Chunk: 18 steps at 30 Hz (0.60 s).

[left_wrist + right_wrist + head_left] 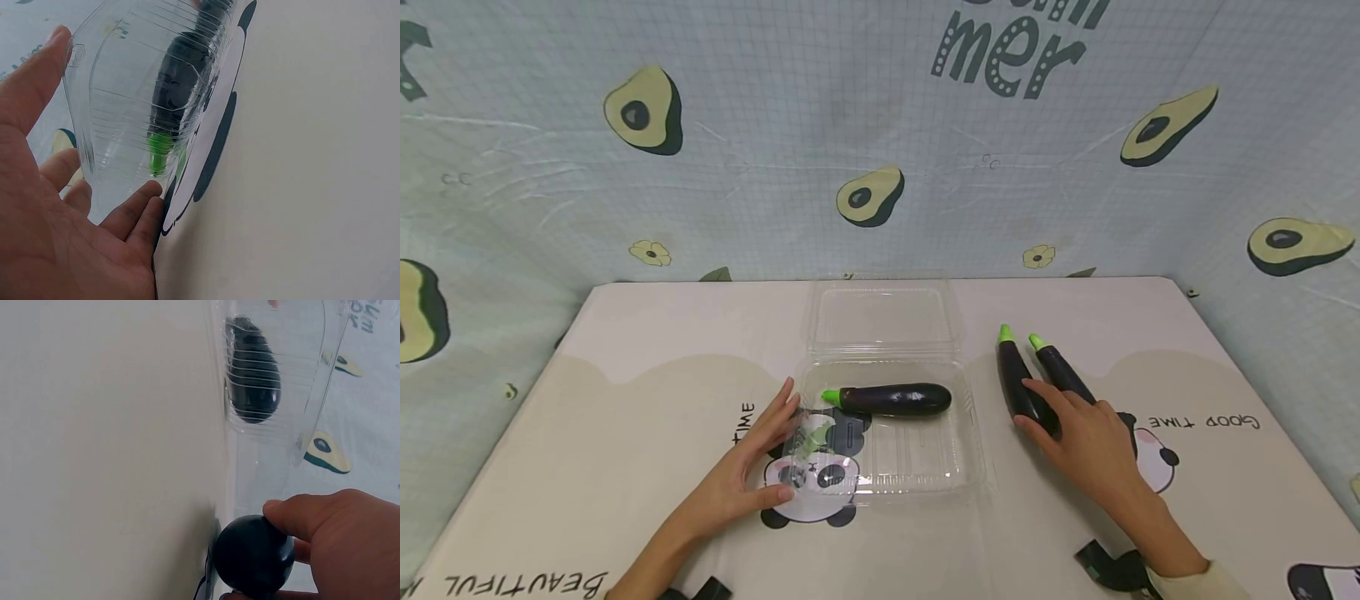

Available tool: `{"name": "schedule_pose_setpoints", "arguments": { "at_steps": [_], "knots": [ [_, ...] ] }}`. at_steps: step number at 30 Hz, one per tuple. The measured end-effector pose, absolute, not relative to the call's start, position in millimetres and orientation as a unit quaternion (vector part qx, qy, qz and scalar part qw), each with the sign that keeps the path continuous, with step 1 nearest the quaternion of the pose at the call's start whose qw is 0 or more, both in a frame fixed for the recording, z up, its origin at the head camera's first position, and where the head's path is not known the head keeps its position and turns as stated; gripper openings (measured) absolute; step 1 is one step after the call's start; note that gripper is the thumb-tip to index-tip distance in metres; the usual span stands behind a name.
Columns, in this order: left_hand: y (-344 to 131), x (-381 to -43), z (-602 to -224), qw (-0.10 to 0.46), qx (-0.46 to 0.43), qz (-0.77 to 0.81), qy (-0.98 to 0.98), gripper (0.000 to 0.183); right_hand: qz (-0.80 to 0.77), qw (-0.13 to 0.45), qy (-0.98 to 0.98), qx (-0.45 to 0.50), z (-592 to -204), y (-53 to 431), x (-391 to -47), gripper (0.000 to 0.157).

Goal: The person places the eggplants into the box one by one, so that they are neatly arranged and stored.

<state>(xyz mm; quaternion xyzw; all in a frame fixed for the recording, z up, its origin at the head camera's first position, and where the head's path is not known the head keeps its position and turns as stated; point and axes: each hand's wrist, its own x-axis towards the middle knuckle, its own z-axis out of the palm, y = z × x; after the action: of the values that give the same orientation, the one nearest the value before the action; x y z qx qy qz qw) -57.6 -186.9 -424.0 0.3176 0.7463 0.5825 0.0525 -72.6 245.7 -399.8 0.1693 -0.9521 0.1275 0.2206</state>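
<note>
An open clear plastic clamshell box (917, 454) lies on the table with one dark eggplant (898, 400) inside, its green stem toward the left. My left hand (748, 467) rests along the box's left side, fingers spread and fairly straight. In the left wrist view its fingertips (149, 189) are right at the clear wall. To the right of the box, my right hand (1086, 437) grips a second eggplant (1018, 375) between thumb and fingers near its rounded end. A third eggplant (1063, 371) lies just beyond it, partly hidden by that hand.
The box's hinged lid (883, 317) lies folded back toward the far edge of the table (662, 321). Behind it hangs a cloth (760, 150) printed with avocados. Panda prints and lettering mark the table cover.
</note>
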Motion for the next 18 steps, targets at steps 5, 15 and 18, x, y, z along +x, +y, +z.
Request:
{"name": "schedule_pose_setpoints", "arguments": {
  "at_steps": [5,15,18],
  "knots": [
    [-187.7,-58.0,-422.8,0.057,0.311,0.581,0.750,0.090,0.135,0.222,-0.951,0.170,-397.6,245.5,-71.8,0.053],
    [-188.3,-58.3,-418.4,0.060,0.304,0.575,0.757,0.090,0.157,0.213,-0.950,0.163,-388.8,244.9,-70.0,0.052],
    [-188.5,-58.1,-417.4,0.062,0.302,0.576,0.757,0.090,0.161,0.214,-0.949,0.166,-386.9,245.4,-69.8,0.053]
  ]
}}
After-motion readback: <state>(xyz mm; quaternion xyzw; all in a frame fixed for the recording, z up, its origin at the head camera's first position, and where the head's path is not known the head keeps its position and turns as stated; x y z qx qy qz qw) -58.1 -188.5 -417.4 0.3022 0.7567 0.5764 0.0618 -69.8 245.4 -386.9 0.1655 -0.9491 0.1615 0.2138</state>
